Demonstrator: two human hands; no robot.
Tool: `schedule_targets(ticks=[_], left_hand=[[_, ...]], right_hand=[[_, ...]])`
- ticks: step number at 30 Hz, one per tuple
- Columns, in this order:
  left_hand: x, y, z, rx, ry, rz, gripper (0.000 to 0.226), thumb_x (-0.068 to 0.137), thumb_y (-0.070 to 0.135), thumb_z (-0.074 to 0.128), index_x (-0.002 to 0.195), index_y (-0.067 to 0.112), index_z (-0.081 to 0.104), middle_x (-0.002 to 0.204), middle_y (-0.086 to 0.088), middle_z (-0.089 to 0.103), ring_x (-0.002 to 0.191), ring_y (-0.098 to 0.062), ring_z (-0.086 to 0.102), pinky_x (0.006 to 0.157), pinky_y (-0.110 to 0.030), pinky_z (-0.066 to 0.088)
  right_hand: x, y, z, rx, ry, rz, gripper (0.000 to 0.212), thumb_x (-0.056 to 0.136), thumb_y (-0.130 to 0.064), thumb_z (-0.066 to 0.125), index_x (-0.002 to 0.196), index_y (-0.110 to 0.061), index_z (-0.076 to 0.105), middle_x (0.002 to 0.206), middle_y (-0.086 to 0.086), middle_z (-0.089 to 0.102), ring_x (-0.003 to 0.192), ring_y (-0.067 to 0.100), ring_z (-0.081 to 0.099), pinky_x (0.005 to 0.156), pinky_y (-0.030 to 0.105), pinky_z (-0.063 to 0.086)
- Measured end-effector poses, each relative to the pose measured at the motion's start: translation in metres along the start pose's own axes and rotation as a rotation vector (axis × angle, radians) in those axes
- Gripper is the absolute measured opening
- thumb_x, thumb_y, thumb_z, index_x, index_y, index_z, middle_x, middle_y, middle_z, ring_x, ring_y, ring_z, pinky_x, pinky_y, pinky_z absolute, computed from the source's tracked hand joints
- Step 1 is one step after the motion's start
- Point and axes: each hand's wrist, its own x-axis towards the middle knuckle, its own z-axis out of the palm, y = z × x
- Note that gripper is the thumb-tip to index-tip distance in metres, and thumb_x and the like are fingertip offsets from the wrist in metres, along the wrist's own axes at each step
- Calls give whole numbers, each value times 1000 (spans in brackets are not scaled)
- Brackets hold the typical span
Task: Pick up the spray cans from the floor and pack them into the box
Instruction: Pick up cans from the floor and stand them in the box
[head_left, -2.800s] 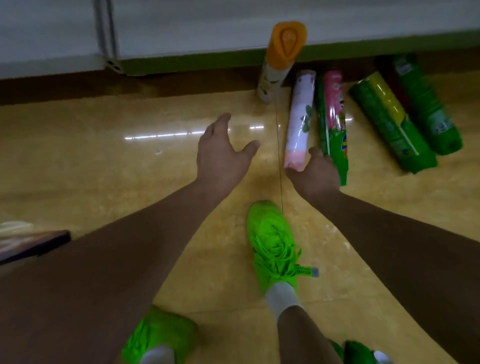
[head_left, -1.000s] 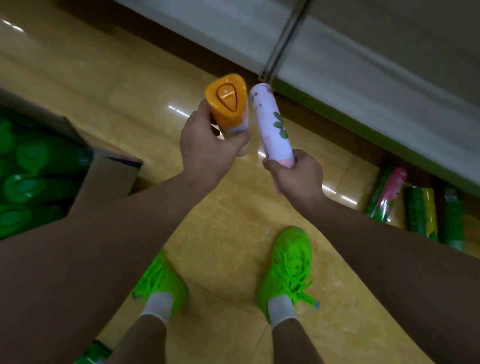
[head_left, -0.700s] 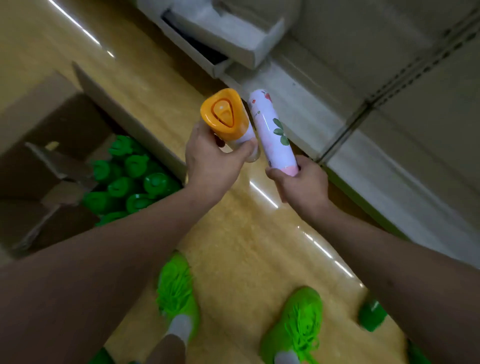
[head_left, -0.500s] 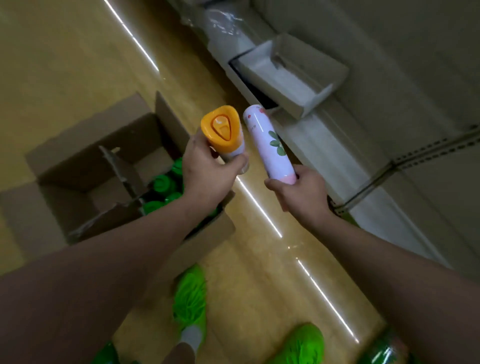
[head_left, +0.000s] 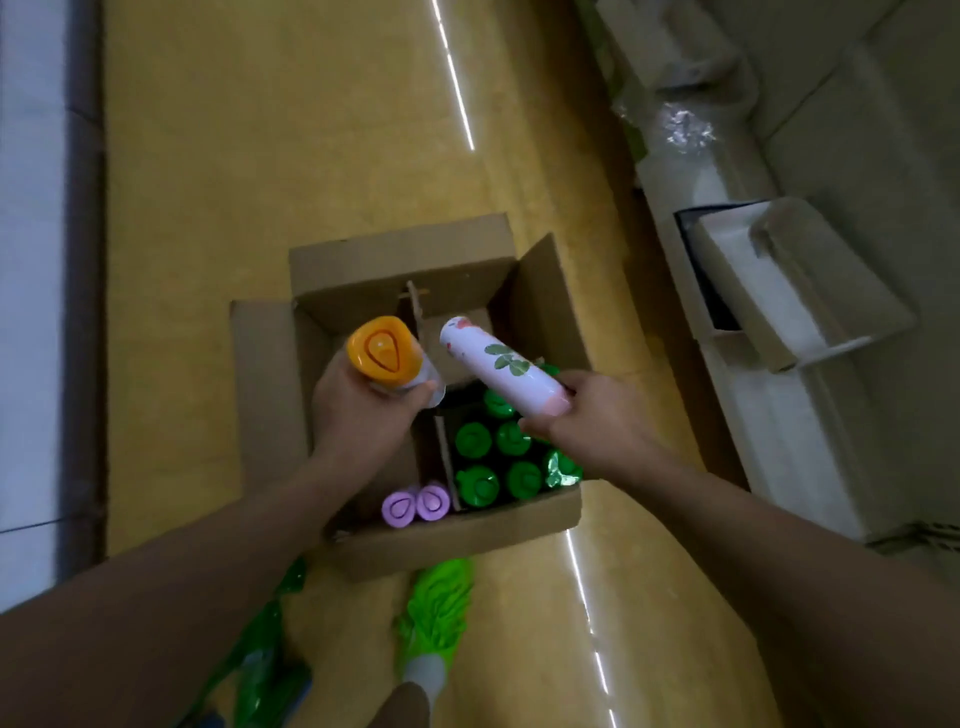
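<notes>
Gripping 1 can apiece, the left hand (head_left: 358, 415) is clamping the orange-capped can (head_left: 387, 356) and the right hand (head_left: 597, 431) the white floral can (head_left: 501, 366), both hovering above the open box (head_left: 363, 545). Green-capped cans (head_left: 498, 462) and 2 purple-capped cans (head_left: 415, 506) are already standing inside; these 2 are not yet packed.

**Single head camera, looking steeply down**

One wide-angle view from the person's head faces almost straight down, close above the left hand (head_left: 358, 415) and right hand (head_left: 592, 431). The open cardboard box (head_left: 447, 540) sits directly beneath them, the yellow floor (head_left: 270, 156) beyond.
</notes>
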Motion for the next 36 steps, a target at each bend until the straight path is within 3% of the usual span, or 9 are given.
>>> schedule_targets(ticks=[6,8,10,12,17,21,27,33,36], left_hand=[[-7,-92,-23,49,-107,-171,41,61,42,88,96,32,69,91,15,70,89,-11,66,79,-31,51],[-12,-118,-26,46,-156,-180,42,63,34,90,99,33,67,88,20,68,85,5,63,75,-22,49],[-18,-142,-26,40,-178,-138,46,61,18,93,97,28,65,84,24,62,81,16,57,70,-2,38],[-23,-167,-22,67,-205,-102,57,55,6,94,104,17,67,88,20,61,81,12,56,73,3,34],[-34,-219,-7,177,-376,-82,63,53,19,96,109,17,66,97,-1,72,92,-24,67,78,-29,48],[-36,-243,9,203,-450,-110,63,51,40,86,109,27,64,93,5,72,89,-21,68,74,-31,51],[-32,-279,19,225,-626,-97,74,56,35,93,121,22,59,99,5,70,92,-17,67,75,-28,49],[-22,-286,29,335,-853,-200,107,55,40,96,144,14,43,130,-7,63,120,-25,58,89,-26,42],[-9,-284,32,389,-960,-220,102,56,47,93,141,12,47,131,-9,60,121,-24,55,96,-31,43]], right_hand=[[32,-49,57,-225,-115,-176,40,65,-52,73,93,-24,68,80,-3,68,74,22,64,60,29,48],[39,-58,79,-247,-158,-212,43,63,-51,75,96,-25,66,84,-3,68,78,23,65,63,31,50],[44,-65,102,-270,-193,-242,46,64,-48,75,103,-27,62,89,0,68,83,27,64,63,32,49],[48,-67,127,-316,-228,-298,41,68,-41,71,104,-25,59,91,5,67,86,32,64,62,33,46],[54,-69,188,-502,-283,-409,28,81,-34,65,104,-20,56,100,10,64,93,35,61,62,33,33],[61,-73,222,-590,-318,-425,16,89,-26,60,102,-19,66,101,8,67,95,33,63,63,32,35],[73,-69,256,-629,-329,-366,21,93,-15,50,103,-15,69,106,10,67,100,35,63,65,34,39],[76,-59,278,-662,-285,-275,28,97,-26,51,114,-13,68,116,15,52,103,32,59,73,33,46],[77,-58,285,-693,-273,-231,33,97,-35,51,117,-13,66,119,16,48,104,32,54,73,34,44]])
